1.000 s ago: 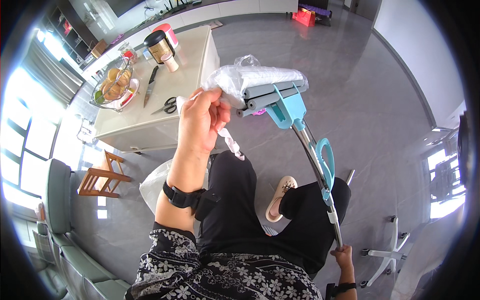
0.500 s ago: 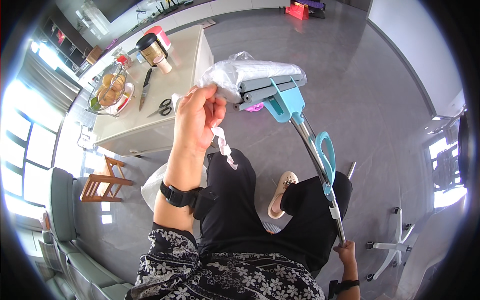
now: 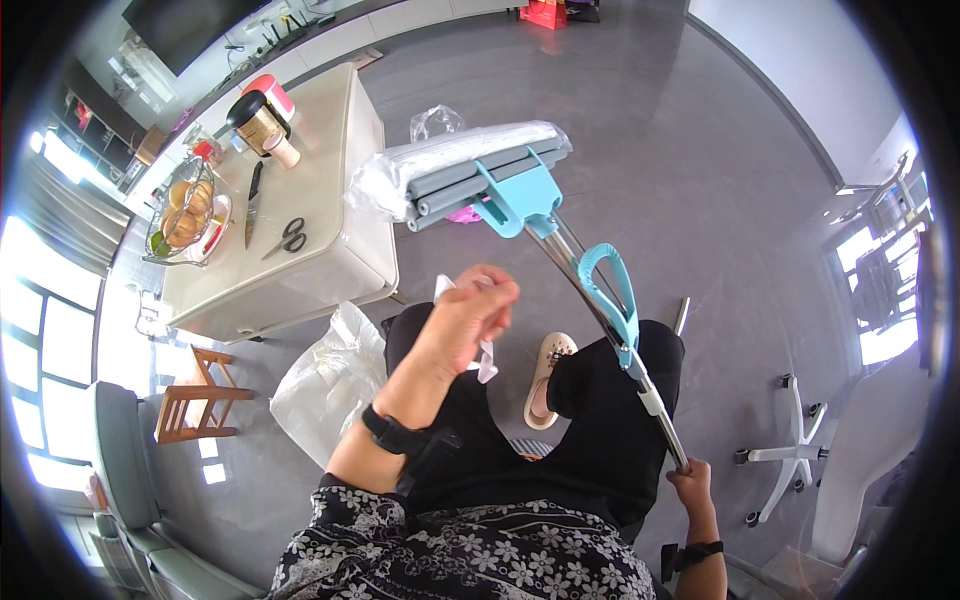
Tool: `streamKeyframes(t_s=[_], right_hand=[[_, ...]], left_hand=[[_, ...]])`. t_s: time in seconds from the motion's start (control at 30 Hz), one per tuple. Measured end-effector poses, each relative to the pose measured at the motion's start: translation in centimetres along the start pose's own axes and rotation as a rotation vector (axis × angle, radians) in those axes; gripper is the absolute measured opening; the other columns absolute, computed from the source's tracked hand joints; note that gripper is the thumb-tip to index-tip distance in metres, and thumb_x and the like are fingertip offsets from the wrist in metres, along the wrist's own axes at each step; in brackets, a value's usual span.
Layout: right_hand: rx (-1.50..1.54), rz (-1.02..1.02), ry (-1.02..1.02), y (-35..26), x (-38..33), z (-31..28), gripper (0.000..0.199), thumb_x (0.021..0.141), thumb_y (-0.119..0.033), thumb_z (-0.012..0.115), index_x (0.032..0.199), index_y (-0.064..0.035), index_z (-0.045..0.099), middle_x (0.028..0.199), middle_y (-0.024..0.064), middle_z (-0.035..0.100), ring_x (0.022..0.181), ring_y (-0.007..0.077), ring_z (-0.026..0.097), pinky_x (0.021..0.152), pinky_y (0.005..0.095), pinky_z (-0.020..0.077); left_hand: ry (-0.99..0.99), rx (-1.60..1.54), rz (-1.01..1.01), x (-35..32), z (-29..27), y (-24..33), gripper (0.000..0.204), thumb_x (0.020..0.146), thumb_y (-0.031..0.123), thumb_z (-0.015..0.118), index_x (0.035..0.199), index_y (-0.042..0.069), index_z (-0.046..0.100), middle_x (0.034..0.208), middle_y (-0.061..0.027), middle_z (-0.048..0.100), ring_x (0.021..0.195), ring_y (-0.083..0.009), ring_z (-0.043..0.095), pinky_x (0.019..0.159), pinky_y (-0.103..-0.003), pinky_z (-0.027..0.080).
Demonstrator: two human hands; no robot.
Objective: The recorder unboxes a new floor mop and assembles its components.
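My right hand (image 3: 692,486) is wrapped round the metal pole of a sponge mop (image 3: 655,403), which slants up and away to the left. The mop's light-blue head (image 3: 525,200) carries grey rollers and a white pad in clear plastic wrap (image 3: 385,187), bunched loosely at its left end. Below the head and apart from it, my left hand (image 3: 462,325) is closed, with a crumpled white strip (image 3: 487,366) sticking out between the fingers. The strip's material cannot be made out. A blue lever handle (image 3: 612,290) sits along the pole.
Left of the mop stands a cream table (image 3: 330,150) with scissors (image 3: 288,238), a knife (image 3: 253,200), a fruit basket (image 3: 185,222) and jars. A white plastic bag (image 3: 325,385) lies by my left leg. Near it is a wooden stool (image 3: 200,395); a wheeled chair base (image 3: 795,450) stands right.
My left hand has come away from the plastic wrap, moving down and right toward my lap with the white strip. The mop head sits further left in view; my right hand keeps its grip.
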State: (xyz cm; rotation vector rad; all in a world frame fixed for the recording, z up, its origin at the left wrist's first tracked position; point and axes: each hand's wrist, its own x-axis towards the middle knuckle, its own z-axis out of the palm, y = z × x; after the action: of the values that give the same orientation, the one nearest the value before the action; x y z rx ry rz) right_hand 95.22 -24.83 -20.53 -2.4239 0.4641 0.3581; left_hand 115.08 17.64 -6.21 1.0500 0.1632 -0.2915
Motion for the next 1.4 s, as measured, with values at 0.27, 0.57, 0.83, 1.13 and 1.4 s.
streamKeyframes(t_s=[0.27,0.57,0.83,1.13,1.4], right_hand=[[0.074,0.025,-0.101,1.5,0.7,-0.9,0.022,0.055,-0.01,0.068,0.052,-0.0011,0.048,0.046,0.0059,0.043,0.041,0.0166,0.044,0.042,0.0312,0.0346],[0.231,0.193,-0.317,-1.0,0.7,-1.3,0.024,0.06,-0.006,0.067,0.047,-0.0049,0.047,0.043,0.0014,0.045,0.034,0.0106,0.043,0.035,0.0256,0.0327],[0.156,0.197,-0.344,-2.0,1.2,-2.1,0.024,0.061,-0.007,0.066,0.047,-0.0037,0.047,0.042,0.0024,0.046,0.034,0.0113,0.045,0.035,0.0258,0.0342],[0.14,0.209,-0.308,-2.5,1.3,-1.8,0.023,0.061,-0.007,0.067,0.049,-0.0037,0.047,0.042,0.0017,0.045,0.035,0.011,0.045,0.035,0.0262,0.0349],[0.005,0.166,-0.209,-1.0,1.5,-1.3,0.022,0.06,-0.01,0.067,0.054,0.0007,0.048,0.046,0.0017,0.043,0.044,0.01,0.042,0.043,0.0296,0.0356]], left_hand=[[-0.025,0.041,-0.123,2.8,4.0,-3.1,0.032,0.081,0.02,0.062,0.103,0.004,0.045,0.092,-0.0043,0.052,0.067,-0.006,0.046,0.044,-0.017,0.029],[-0.023,0.031,-0.1,3.6,5.1,-3.2,0.034,0.081,0.022,0.063,0.104,0.004,0.045,0.091,-0.0032,0.054,0.067,-0.0064,0.047,0.045,-0.018,0.028],[-0.032,0.016,-0.137,4.8,4.2,-3.3,0.024,0.079,0.025,0.067,0.093,0.012,0.052,0.082,0.0028,0.052,0.066,-0.0053,0.044,0.048,-0.018,0.025],[-0.093,-0.083,-0.113,5.0,3.4,-3.4,0.027,0.076,0.021,0.069,0.095,0.012,0.052,0.084,0.0028,0.055,0.067,-0.0059,0.048,0.046,-0.018,0.025],[-0.12,-0.123,-0.043,4.3,3.2,-3.3,0.03,0.077,0.018,0.068,0.098,0.008,0.05,0.083,0.0,0.056,0.063,-0.0061,0.05,0.045,-0.016,0.03]])
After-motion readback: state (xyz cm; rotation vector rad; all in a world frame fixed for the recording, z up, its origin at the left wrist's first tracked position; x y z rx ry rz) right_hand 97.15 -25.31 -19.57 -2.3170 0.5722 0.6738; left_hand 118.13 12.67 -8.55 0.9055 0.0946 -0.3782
